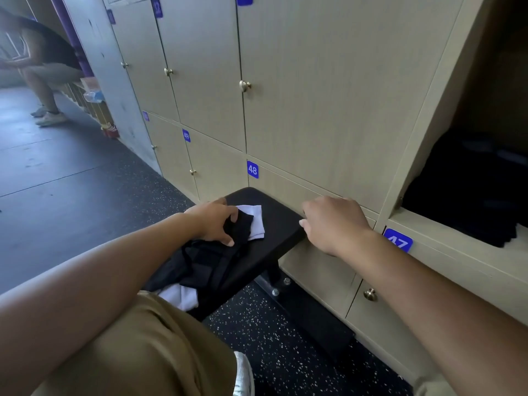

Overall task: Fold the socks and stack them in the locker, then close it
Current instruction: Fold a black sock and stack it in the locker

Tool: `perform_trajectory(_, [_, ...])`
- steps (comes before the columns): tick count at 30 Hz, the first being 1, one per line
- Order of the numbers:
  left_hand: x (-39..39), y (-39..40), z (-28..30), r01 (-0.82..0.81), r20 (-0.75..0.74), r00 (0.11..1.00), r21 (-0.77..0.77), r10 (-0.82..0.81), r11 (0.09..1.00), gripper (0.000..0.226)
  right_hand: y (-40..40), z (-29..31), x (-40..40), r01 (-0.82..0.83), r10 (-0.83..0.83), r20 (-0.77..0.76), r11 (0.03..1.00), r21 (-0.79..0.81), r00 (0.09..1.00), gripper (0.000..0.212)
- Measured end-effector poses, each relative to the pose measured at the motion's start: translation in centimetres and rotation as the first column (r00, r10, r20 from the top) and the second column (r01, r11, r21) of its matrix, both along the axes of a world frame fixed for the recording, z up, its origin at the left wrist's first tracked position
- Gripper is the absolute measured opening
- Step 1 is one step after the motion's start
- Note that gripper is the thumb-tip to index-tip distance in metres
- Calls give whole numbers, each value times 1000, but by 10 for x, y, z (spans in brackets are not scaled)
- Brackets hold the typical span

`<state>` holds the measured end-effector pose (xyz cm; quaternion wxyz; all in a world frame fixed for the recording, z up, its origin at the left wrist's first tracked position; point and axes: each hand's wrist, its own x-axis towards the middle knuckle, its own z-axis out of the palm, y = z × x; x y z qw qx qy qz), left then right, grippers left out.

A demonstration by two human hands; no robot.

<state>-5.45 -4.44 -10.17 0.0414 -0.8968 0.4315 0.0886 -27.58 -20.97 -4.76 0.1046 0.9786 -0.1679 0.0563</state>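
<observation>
Head view, smooth matte black surface (274, 224), left hand (213, 221) in a pinching grip on a soft black sock (238, 225) over a folded white sock (255, 221), right hand (334, 224) loosely curled, empty, open wood-grain locker (423, 132) holding dark folded fabric (468, 192).

A seated person (37, 61) beyond the black bench (274, 232).

A changing room: numbered wooden lockers (300, 95), black bench (265, 238), speckled rubber floor (280, 352)

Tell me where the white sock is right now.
One white sock lies on the black bench, partly under a black sock by the left hand. Another white piece shows under the dark pile.
</observation>
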Motion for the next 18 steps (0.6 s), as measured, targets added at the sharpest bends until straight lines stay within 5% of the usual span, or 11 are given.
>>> perform_trajectory(7, [4,8,-7,7,-79,996,-296,-31,955,11,-4,-7,2,6,-4,-52,1000,25,999,24])
perform_trajectory(11, [4,10,2,-119,-165,985,-450,48,885,16,-4,-11,5,12,-10,-59,999,46,998,25])
perform_trajectory(18, [-15,2,42,-267,-320,947,-732,31,626,16,-1,-9,8,-9,16,-49,990,143,999,28])
